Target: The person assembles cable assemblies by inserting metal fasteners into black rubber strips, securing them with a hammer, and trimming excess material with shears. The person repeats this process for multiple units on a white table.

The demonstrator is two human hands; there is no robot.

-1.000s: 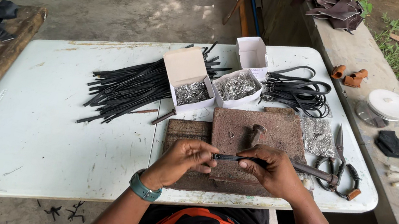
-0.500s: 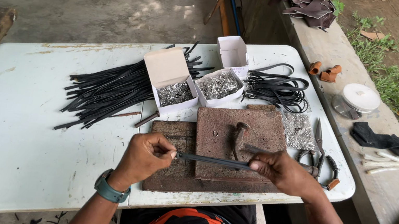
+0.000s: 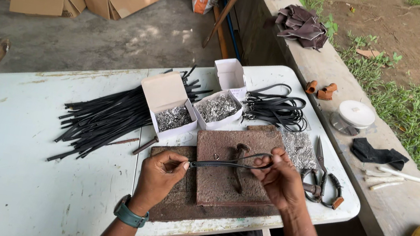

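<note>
Both hands pinch a black strap (image 3: 225, 164): left hand (image 3: 160, 174) on its near end, right hand (image 3: 281, 178) on the far loop, just above the brown block (image 3: 217, 183). Small metal tool (image 3: 239, 153) right behind the grip. Step looks like folding; next needs ends aligned.

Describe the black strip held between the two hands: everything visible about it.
The black strip is thin, flat and flexible, like rubber or leather. It lies roughly level above the brown block. The left hand pinches its left end; the right hand holds the other end, where the strip folds back into a narrow loop. It resembles the loose strips piled on the white table.
</note>
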